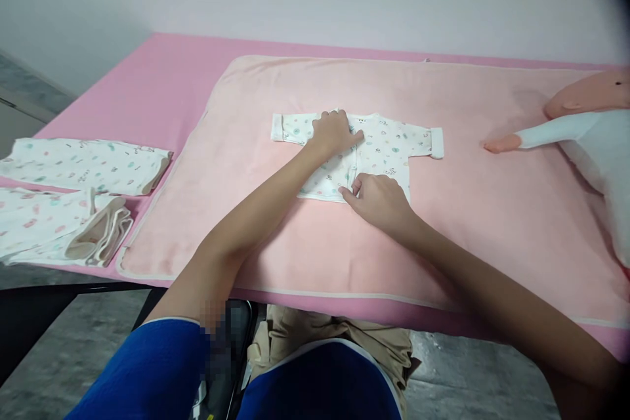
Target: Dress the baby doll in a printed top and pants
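While my left fingers point(331, 121) lie partly spread on the upper front of the small shirt point(388, 144), my right fingers point(349, 196) curl near its hem point(319, 197); whether they pinch cloth, I cannot tell. Shirt lies flat beneath them on a peach blanket point(472, 210). Judged light, soft, limp; likely to wrinkle if dragged. Best grip: hem corners or white, band-like cuffs point(437, 143). Fabric smooth, printed; blanket looks plush, pale-edged.

Pink-covered table point(147, 79); peach blanket point(467, 230) spread on top, folded printed cloths point(81, 165) at left.
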Demonstrator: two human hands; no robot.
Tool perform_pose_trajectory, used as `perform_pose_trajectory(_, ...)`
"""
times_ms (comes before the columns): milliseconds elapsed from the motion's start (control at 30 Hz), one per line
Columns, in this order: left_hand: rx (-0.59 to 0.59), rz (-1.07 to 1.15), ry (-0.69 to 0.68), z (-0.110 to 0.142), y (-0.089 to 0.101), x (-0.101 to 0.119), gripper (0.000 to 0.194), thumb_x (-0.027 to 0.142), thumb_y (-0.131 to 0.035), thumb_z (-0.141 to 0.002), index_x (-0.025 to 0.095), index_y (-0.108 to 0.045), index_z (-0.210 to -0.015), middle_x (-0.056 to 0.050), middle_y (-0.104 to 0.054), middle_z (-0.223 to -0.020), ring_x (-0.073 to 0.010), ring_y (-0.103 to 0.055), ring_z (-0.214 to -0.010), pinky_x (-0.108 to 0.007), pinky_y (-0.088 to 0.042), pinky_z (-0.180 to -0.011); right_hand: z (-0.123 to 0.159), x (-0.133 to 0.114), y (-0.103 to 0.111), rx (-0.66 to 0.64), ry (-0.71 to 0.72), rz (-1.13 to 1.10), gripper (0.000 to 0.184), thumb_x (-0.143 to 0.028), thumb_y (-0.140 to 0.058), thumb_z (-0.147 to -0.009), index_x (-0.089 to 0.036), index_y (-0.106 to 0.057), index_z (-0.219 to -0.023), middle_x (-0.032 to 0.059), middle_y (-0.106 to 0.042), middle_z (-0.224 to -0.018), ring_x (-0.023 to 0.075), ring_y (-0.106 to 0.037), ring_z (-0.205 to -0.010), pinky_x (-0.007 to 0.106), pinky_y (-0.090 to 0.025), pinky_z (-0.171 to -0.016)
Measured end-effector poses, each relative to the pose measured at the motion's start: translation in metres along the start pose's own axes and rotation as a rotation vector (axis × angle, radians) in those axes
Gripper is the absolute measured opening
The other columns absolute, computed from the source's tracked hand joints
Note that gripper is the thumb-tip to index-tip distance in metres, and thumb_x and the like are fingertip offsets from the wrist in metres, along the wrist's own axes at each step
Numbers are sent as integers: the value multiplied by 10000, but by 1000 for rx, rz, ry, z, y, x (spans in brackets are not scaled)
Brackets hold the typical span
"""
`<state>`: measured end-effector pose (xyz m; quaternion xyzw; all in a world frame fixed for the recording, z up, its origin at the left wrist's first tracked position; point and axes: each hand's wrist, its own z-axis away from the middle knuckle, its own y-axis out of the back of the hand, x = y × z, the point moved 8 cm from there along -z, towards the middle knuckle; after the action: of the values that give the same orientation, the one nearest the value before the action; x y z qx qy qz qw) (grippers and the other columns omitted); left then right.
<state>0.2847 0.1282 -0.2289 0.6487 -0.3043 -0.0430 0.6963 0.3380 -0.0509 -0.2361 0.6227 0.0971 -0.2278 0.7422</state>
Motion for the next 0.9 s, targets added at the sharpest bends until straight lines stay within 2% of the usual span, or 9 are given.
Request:
perform_pose_trajectory(67,-17,-6,15,0,1,1,412,511,-681,-984,134,-685,-1151,-220,-713,-1244,-430,-605,-1309,-565,-507,-1082,-2,-4,1,-13,22,-110,295,-420,-673,-1012,-239,-544,-818,22,-689,-764,225,-615,-728,353,-365,-670)
perform_pose_trajectory(133,-57,-6,19,-1,4,1,369,502,-718,-951,145,-706,-1042,-206,-728,-1160,-424,-641,-1255,-552,-532,-1033,-4,-13,7,15,47,-213,273,-363,-667,-974,-243,-496,-799,-10,-626,-707,193,-550,-678,345,-351,-655)
perform_pose_trajectory(267,-237,52,-5,-7,11,-9,360,537,-791,-862,185,-720,-884,-147,-726,-930,-374,-735,-1020,-482,-554,-862,-11,-45,16,132,159,-339,265,-314,-631,-940,-249,-404,-820,-29,-520,-692,172,-454,-662,339,-322,-643)
perform_pose_trajectory(367,-380,59,7,-10,23,-28,309,468,-856,-745,219,-724,-873,-105,-737,-876,-351,-747,-953,-441,-528,-805,-17,-79,14,204,296,-365,234,-278,-629,-903,-254,-403,-850,-24,-537,-756,182,-483,-713,337,-341,-674)
perform_pose_trajectory(467,-458,86,34,-13,40,-51,282,462,-820,-757,216,-695,-818,-98,-746,-838,-335,-753,-934,-425,-522,-812,-22,-111,8,266,445,-343,204,-222,-602,-891,-256,-404,-854,-1,-596,-841,206,-541,-812,343,-393,-756)
perform_pose_trajectory(600,-317,170,94,-22,68,-86,364,568,-726,-915,213,-658,-862,-88,-699,-795,-320,-735,-978,-465,-538,-914,-32,-138,-6,255,558,-236,131,-252,-572,-994,-251,-476,-904,58,-694,-1034,250,-605,-994,388,-463,-943)
perform_pose_trajectory(700,-299,196,128,-25,67,-111,389,595,-677,-996,211,-652,-945,-58,-636,-738,-305,-709,-988,-532,-535,-987,-35,-145,-17,165,650,-195,109,-325,-541,-1080,-239,-605,-1055,80,-735,-1207,262,-627,-1147,423,-489,-1067)
perform_pose_trajectory(800,-335,259,99,-29,56,-123,273,478,-757,-904,215,-688,-929,-74,-671,-770,-309,-727,-968,-494,-548,-943,-31,-140,-24,67,776,-184,302,-353,-480,-1138,-234,-657,-1351,83,-727,-1443,268,-614,-1364,468,-479,-1204)
perform_pose_trajectory(900,-311,327,68,-35,51,-129,233,398,-743,-799,218,-736,-948,-115,-772,-943,-306,-742,-965,-437,-560,-882,-25,-124,-29,42,846,-109,454,-397,-452,-1171,-266,-592,-1583,67,-635,-1645,269,-518,-1578,545,-388,-1348)
